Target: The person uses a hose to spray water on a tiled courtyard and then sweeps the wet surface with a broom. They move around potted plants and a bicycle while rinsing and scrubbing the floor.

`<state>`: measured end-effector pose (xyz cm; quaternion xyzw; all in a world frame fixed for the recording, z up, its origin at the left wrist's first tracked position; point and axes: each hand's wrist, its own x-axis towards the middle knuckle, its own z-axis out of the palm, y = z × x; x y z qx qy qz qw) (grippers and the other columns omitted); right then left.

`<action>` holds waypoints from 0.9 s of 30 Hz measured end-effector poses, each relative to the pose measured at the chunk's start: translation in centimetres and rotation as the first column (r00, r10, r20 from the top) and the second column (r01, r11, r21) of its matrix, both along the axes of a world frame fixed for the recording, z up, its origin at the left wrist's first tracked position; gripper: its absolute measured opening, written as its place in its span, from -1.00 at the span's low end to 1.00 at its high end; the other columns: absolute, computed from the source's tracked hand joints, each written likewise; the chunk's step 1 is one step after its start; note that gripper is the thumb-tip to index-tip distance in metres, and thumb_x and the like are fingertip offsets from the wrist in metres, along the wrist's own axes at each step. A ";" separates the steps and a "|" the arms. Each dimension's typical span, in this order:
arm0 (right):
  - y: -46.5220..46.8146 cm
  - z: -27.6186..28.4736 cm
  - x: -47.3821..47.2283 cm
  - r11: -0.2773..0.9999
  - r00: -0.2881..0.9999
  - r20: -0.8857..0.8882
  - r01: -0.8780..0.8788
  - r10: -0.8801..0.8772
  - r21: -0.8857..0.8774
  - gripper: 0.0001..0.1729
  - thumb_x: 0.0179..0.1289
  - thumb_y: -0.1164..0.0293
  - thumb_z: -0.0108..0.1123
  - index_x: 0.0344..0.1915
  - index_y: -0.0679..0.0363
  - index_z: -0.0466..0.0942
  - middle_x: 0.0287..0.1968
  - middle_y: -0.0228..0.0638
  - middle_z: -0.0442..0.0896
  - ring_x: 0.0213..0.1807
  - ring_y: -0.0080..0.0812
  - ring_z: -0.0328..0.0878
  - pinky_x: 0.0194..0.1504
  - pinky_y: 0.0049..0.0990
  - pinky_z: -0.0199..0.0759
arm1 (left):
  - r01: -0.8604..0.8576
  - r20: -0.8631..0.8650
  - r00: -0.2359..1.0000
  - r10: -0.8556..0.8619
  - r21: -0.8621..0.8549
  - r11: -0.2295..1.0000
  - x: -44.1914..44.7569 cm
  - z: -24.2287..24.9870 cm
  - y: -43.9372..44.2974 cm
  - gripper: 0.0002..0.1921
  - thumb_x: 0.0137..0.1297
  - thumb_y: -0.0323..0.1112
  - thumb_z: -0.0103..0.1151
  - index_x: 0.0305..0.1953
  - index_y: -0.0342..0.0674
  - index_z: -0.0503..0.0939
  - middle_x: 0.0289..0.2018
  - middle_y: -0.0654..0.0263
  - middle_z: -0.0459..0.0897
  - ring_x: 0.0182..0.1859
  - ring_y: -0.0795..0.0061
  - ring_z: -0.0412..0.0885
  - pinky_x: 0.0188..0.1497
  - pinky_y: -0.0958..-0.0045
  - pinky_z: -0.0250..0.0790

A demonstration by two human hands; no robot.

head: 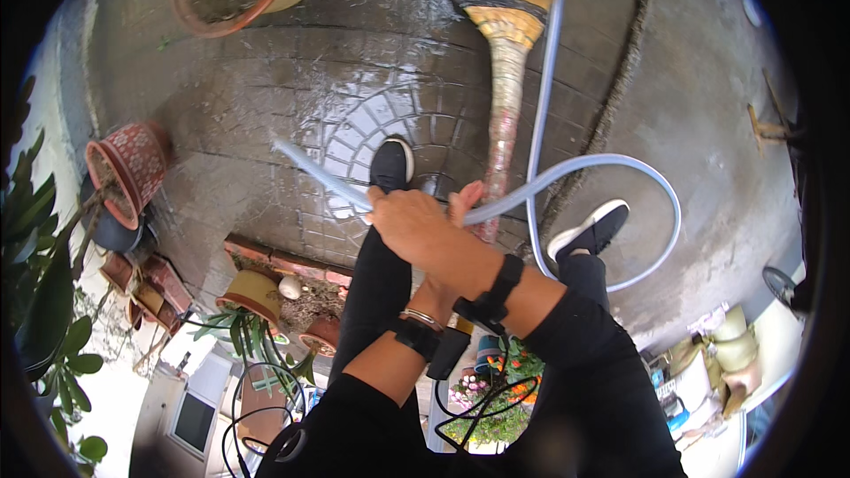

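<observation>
My right hand [410,222] is closed around a clear ribbed plastic hose [335,186], whose end points to the upper left. Behind my right wrist my left hand [466,200] crosses over to the right and is mostly hidden. Its visible fingers are beside the hose and the wrapped handle of a straw broom [506,73]; whether they grip either one cannot be made out. The broom's yellow bristles lie at the top of the view, slightly blurred. From my hands the hose runs right in a loop and then up past the broom. Water glistens on the paving [372,113].
A large planter [255,10] stands at the upper left, a flower-patterned terracotta pot [136,166] at the left. Brick-edged soil [309,305] with potted plants lies near my left leg. Flowers [495,398] and black cables [465,425] are below; stacked sacks [730,345] stand at the lower right.
</observation>
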<state>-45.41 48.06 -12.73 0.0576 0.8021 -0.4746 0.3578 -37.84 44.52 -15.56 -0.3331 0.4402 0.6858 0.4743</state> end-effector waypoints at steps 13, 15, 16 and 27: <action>14.4 0.0 9.6 0.514 0.545 -0.088 0.825 -0.834 0.237 -0.63 0.31 0.32 0.12 -0.01 0.37 0.52 -0.09 0.00 0.63 -0.08 -0.15 0.60 0.00 -0.35 0.43 | -0.093 -0.015 0.996 0.093 -0.036 0.995 -0.6 1.2 0.6 -0.46 0.44 0.19 -0.26 -0.25 -0.23 0.45 0.19 0.16 0.42 0.17 0.29 0.37 0.22 0.21 0.26; 14.0 -2.0 8.7 0.597 0.638 -0.025 0.733 -0.770 0.327 -0.52 0.27 0.25 0.15 0.04 0.42 0.49 -0.03 0.09 0.59 0.02 0.01 0.55 0.08 -0.23 0.39 | -0.126 0.032 0.991 0.127 -0.028 0.992 -0.5 1.1 0.3 -0.48 0.46 0.15 -0.25 -0.31 -0.23 0.46 0.21 0.11 0.40 0.15 0.30 0.38 0.24 0.24 0.21; 13.4 -3.2 7.9 0.683 0.747 -0.045 0.629 -0.663 0.372 -0.29 0.20 0.12 0.21 0.16 0.46 0.36 -0.03 0.17 0.57 0.06 0.06 0.52 0.12 -0.20 0.35 | -0.146 0.058 0.987 0.149 -0.048 0.988 -0.3 1.0 0.2 -0.48 0.47 0.12 -0.26 -0.34 -0.25 0.46 0.23 0.06 0.39 0.17 0.30 0.38 0.28 0.26 0.17; 7.3 -8.0 5.4 0.265 0.248 0.285 0.964 -0.926 0.022 -0.55 0.18 0.54 0.20 0.07 0.31 0.35 -0.40 -0.30 0.56 -0.48 -0.53 0.55 -0.54 -0.51 0.53 | -0.112 0.057 0.990 0.126 -0.204 0.973 -0.2 2.6 -2.5 -0.39 0.48 0.11 -0.28 0.14 -0.36 0.47 0.01 0.20 0.56 -0.07 0.47 0.51 0.03 0.45 0.35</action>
